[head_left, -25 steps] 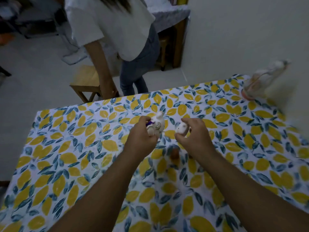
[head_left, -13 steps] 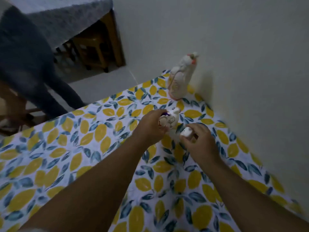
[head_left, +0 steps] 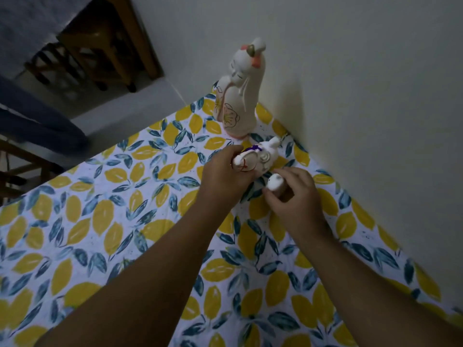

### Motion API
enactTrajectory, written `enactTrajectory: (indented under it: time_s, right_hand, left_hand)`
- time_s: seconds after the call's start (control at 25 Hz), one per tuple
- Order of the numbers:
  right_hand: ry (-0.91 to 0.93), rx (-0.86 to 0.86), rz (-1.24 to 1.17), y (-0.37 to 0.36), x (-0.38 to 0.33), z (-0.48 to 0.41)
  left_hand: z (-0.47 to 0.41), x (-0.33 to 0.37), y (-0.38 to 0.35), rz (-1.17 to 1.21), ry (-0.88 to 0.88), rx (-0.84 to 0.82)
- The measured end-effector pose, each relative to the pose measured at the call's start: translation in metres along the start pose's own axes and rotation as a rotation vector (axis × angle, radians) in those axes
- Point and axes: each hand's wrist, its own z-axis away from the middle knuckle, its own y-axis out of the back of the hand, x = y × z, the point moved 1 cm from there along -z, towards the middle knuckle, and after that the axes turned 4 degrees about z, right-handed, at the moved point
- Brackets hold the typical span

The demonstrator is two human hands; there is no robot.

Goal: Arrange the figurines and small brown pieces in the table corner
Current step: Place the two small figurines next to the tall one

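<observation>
Right at the centre of the frame, the left hand (head_left: 223, 177) is wrapped around a white figurine (head_left: 258, 159) with a purple cord at its neck and red lines on its rounded end, carried tilted just above the cloth. Just right of it and a little lower, the right hand (head_left: 294, 196) pinches a small white figurine (head_left: 273, 182) between thumb and fingers; something brownish shows beneath that piece inside the grip, but I cannot tell what it is.

Both sit close to the table corner in the upper middle of the frame, where the wall (head_left: 363, 96) runs down along the right edge of the table. A narrow strip of lemon-print tablecloth (head_left: 100, 221) lies bare between the hands and the wall, and a patch lies bare in the corner itself. Leftward and toward the lower frame the cloth is wide open.

Standing upright in the corner, just above the left hand, is a tall pale figurine (head_left: 238, 96) with flower drawings on its robe and an orange-pink ornament on its head; it occupies the far end of the corner, close to the wall.

Beyond the table's edge, in the upper left, are dark wooden furniture legs (head_left: 105, 46) and the floor.
</observation>
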Motion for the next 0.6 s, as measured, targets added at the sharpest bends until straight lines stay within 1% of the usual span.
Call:
enactTrajectory:
  time_s: [0.16,0.32,0.52,0.6]
  right_hand:
    - [0.006,0.037,-0.039,-0.003,0.006,0.013]
    - [-0.002,0.062,-0.079,-0.002,0.004,0.03]
    - [-0.038,0.008,-0.06,0.005,0.0,0.028]
    - [-0.014,-0.001,-0.028,0.009,-0.006,0.034]
  left_hand:
    - [0.011,-0.005,-0.004,0.064,-0.016,0.067]
    - [0.012,-0.005,-0.006,0.085,-0.003,0.069]
    - [0.014,-0.007,-0.004,0.097,0.036,0.051]
    - [0.025,-0.008,0.005,0.045,0.075,0.047]
